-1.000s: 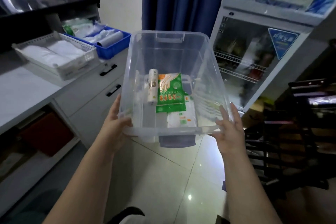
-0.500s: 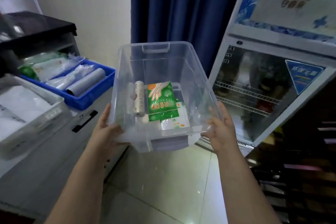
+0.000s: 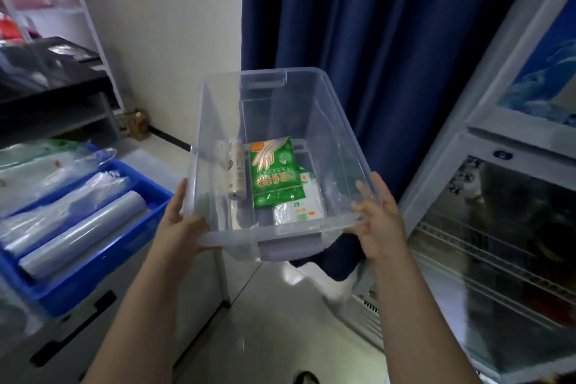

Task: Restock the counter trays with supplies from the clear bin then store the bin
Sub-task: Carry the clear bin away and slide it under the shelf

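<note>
I carry the clear bin (image 3: pixel 327 121) in mid-air in front of me. My left hand (image 3: pixel 182 229) grips its near left corner, thumb over the rim. At the near right corner my right hand (image 3: pixel 378 221) holds the wall, fingers up along it. Inside the bin lie a green glove packet (image 3: pixel 276 173), a small white roll (image 3: pixel 237 173) to its left and a white packet (image 3: pixel 296 210) under it. The blue counter tray (image 3: pixel 103 262) stands at the left on the counter, with rolls of clear bags (image 3: pixel 87 231) in it.
A glass-door fridge (image 3: pixel 498 243) stands close on the right. A dark blue curtain (image 3: pixel 374 25) hangs behind the bin. The grey counter cabinet (image 3: pixel 78 337) with black drawer handles runs along the left. A white shelf rack (image 3: pixel 62 9) stands at the far left.
I have moved forward along the counter with the bin; the white mesh tray has slid out of view and the blue tray is now beside my left arm. Both hands keep the same hold.
</note>
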A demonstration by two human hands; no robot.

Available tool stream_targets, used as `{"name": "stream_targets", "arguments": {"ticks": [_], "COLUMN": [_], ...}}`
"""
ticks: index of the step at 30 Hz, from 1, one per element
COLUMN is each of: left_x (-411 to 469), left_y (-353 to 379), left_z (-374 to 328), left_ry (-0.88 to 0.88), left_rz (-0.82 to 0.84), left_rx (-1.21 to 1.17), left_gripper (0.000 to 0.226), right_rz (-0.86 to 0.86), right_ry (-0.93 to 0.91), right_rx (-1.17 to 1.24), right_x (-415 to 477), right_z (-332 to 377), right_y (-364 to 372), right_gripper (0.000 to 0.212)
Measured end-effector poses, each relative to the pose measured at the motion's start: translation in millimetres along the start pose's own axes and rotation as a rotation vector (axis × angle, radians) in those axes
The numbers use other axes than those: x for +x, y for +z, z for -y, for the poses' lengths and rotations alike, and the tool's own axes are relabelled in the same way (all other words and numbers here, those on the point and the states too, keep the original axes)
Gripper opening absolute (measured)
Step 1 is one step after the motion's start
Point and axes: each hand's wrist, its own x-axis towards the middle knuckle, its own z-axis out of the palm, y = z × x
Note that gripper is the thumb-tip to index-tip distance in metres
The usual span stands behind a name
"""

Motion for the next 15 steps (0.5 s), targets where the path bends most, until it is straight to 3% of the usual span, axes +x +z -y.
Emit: {"name": "stream_targets", "arguments": {"ticks": [6, 11, 15], "left_x": [108.5, 180.2, 253.3], "left_y": [29.8, 26.8, 11.9], "left_z": [-9.6, -20.9, -36.0], "left_ry": [0.052, 0.065, 0.104], "left_rz": [-0.230, -0.384, -0.448], "left_rx": [-0.068, -0.066, -0.050], "left_gripper": [0.078, 0.083, 0.074], "right_rz": [0.218, 0.332, 0.388], "right_ry": [0.076, 0.152, 0.203], "right_rx": [-0.032, -0.085, -0.112], "right_x": [168.6, 280.3, 358.8], "right_z": [30.2, 15.4, -11.6], "right_y": [48.1, 115.0, 172.6], "right_gripper": [0.071, 0.070, 0.071]}}
